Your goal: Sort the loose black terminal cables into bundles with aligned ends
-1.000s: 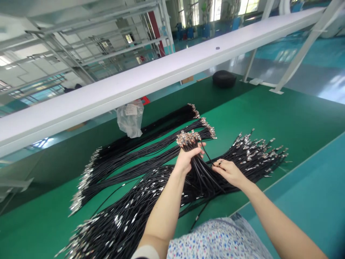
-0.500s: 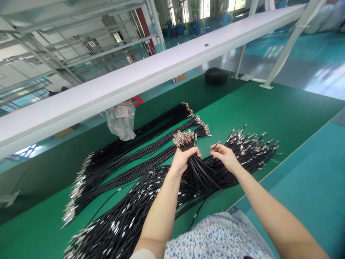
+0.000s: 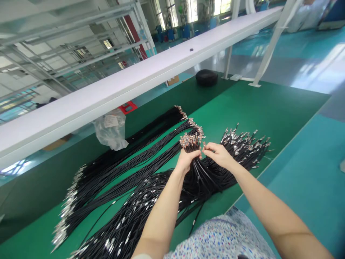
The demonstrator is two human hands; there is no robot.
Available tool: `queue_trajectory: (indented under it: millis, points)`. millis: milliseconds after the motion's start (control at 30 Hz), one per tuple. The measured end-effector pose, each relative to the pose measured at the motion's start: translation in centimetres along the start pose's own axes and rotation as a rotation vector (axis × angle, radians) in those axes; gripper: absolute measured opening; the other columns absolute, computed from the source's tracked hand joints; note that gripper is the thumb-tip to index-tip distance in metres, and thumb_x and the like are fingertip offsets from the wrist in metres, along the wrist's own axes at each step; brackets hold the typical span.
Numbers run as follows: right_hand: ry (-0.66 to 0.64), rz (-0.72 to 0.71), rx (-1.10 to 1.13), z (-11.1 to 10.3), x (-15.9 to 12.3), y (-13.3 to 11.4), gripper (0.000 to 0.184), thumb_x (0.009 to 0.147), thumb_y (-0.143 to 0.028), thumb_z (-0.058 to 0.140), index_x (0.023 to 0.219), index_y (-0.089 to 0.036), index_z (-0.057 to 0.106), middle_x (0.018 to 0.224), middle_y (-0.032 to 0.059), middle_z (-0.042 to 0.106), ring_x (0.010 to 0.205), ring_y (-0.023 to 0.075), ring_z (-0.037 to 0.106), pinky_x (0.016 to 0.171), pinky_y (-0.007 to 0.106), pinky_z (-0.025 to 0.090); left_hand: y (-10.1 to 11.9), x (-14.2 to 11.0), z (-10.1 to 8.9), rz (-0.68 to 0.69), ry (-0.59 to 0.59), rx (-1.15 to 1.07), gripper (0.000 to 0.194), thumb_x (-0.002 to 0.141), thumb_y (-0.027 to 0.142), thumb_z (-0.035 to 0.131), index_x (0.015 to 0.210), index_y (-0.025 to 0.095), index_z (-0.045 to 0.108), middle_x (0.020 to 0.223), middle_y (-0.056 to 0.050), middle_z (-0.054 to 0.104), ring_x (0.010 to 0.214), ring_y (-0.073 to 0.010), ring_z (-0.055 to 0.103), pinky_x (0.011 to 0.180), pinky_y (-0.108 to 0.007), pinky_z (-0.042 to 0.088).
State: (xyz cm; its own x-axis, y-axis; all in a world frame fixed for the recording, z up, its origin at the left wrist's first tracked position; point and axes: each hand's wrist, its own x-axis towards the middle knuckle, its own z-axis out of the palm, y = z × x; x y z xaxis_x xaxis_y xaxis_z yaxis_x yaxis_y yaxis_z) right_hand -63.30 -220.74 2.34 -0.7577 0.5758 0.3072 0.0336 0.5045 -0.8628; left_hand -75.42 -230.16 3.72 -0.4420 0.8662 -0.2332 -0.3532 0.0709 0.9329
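Observation:
My left hand [image 3: 186,159] is wrapped round a thick bunch of black cables [image 3: 192,141], their metal connector ends standing up above the thumb. Close on its right, my right hand [image 3: 219,154] pinches the metal-tipped end of a single cable [image 3: 204,144] beside the bunch. Below and behind both hands lies a large loose pile of black cables [image 3: 126,216] with white tags along them. The metal ends of that pile [image 3: 244,142] fan out to the right of my right hand.
Straightened cable bundles [image 3: 134,158] lie across the green mat [image 3: 285,108] to the left. A white shelf [image 3: 129,86] crosses above the table, with a clear plastic bag [image 3: 111,131] hanging from it. A black round object [image 3: 206,78] sits at the back, near a white post [image 3: 269,54].
My right hand has moved left with the cable end, closer to the bunch in my left hand. The whole view has shifted slightly.

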Motion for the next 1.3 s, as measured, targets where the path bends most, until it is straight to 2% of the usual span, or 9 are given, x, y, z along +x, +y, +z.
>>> queue_trajectory:
  millis: [200, 300, 400, 533, 633, 800, 1067, 1233, 1300]
  points:
    - [0.242, -0.164, -0.143, 1.0, -1.2, -2.0, 0.018, 0.084, -0.023, 0.046, 0.078, -0.016, 0.061, 0.082, 0.0069, 0.058, 0.079, 0.0162, 0.053, 0.074, 0.031, 0.043, 0.0, -1.0, 0.9, 0.029, -0.010, 0.074, 0.031, 0.054, 0.019, 0.071, 0.083, 0.011, 0.064, 0.065, -0.002, 0.061, 0.057, -0.0128, 0.056, 0.060, -0.026, 0.046]
    - [0.198, -0.202, -0.300, 0.8, -0.9, -2.9, 0.023, 0.086, -0.026, 0.045, 0.071, -0.016, 0.060, 0.075, 0.0072, 0.057, 0.076, 0.0174, 0.051, 0.075, 0.034, 0.040, -0.2, -1.3, 1.2, 0.065, -0.018, 0.094, 0.033, 0.054, 0.020, 0.073, 0.086, 0.013, 0.065, 0.065, 0.000, 0.062, 0.061, -0.0134, 0.057, 0.065, -0.026, 0.046]
    - [0.102, -0.157, -0.147, 0.4, -0.1, -1.7, 0.025, 0.085, -0.032, 0.048, 0.070, -0.016, 0.060, 0.074, 0.0054, 0.059, 0.074, 0.0155, 0.053, 0.074, 0.032, 0.041, -0.1, -1.0, 0.8, 0.025, -0.050, 0.104, 0.029, 0.057, 0.023, 0.072, 0.083, 0.013, 0.065, 0.064, 0.000, 0.062, 0.056, -0.0122, 0.056, 0.062, -0.026, 0.045]
    - [0.061, 0.399, 0.007, -0.2, 0.5, 4.5, 0.029, 0.085, -0.037, 0.045, 0.101, -0.016, 0.058, 0.082, 0.0038, 0.064, 0.068, 0.0119, 0.060, 0.065, 0.024, 0.046, 0.1, 0.2, -0.6, -0.077, 0.001, 0.100, 0.024, 0.059, 0.027, 0.071, 0.073, 0.010, 0.064, 0.062, -0.003, 0.061, 0.052, -0.0113, 0.055, 0.053, -0.023, 0.043]
    - [0.063, 0.872, -0.247, -0.7, 0.5, 10.0, 0.037, 0.085, -0.039, 0.041, 0.088, -0.008, 0.062, 0.067, 0.0091, 0.063, 0.056, 0.0151, 0.060, 0.060, 0.026, 0.046, 0.1, 1.0, -1.5, -0.092, 0.052, 0.096, 0.024, 0.058, 0.027, 0.072, 0.071, 0.008, 0.065, 0.067, -0.006, 0.063, 0.056, -0.0103, 0.054, 0.054, -0.021, 0.042]
    - [-0.037, 1.036, -0.440, -1.0, 1.6, 14.3, 0.036, 0.074, -0.042, 0.055, 0.061, -0.010, 0.062, 0.053, 0.0126, 0.059, 0.060, 0.0227, 0.062, 0.064, 0.032, 0.047, -0.7, 1.0, -1.8, -0.105, -0.038, -0.069, 0.022, 0.060, 0.024, 0.070, 0.075, 0.009, 0.064, 0.077, -0.008, 0.064, 0.068, -0.0135, 0.057, 0.069, -0.026, 0.046]
    - [-0.045, 0.960, -0.677, -0.3, 0.8, 11.2, 0.033, 0.076, -0.032, 0.044, 0.087, -0.009, 0.064, 0.088, 0.0196, 0.064, 0.087, 0.0301, 0.061, 0.074, 0.038, 0.045, -0.4, 0.4, -4.8, -0.031, 0.131, -0.378, 0.021, 0.063, 0.021, 0.068, 0.072, 0.012, 0.053, 0.057, 0.002, 0.049, 0.053, -0.0089, 0.050, 0.061, -0.028, 0.045]
    - [-0.001, 0.742, -0.860, -0.5, -0.2, 7.5, 0.026, 0.077, -0.031, 0.042, 0.081, -0.013, 0.061, 0.080, 0.0157, 0.063, 0.080, 0.0294, 0.061, 0.069, 0.039, 0.044, -0.2, -0.3, -5.3, -0.068, -0.005, -0.363, 0.030, 0.062, 0.019, 0.069, 0.088, 0.010, 0.057, 0.059, 0.000, 0.051, 0.056, -0.0097, 0.051, 0.058, -0.025, 0.041]
    - [0.061, 0.594, -0.712, -0.1, -0.4, 6.1, 0.023, 0.079, -0.032, 0.042, 0.074, -0.015, 0.056, 0.070, 0.0105, 0.061, 0.072, 0.0240, 0.060, 0.067, 0.034, 0.044, -0.2, -0.5, -5.0, -0.096, -0.044, -0.352, 0.034, 0.060, 0.019, 0.071, 0.090, 0.009, 0.058, 0.059, 0.000, 0.052, 0.056, -0.0100, 0.051, 0.057, -0.024, 0.040]
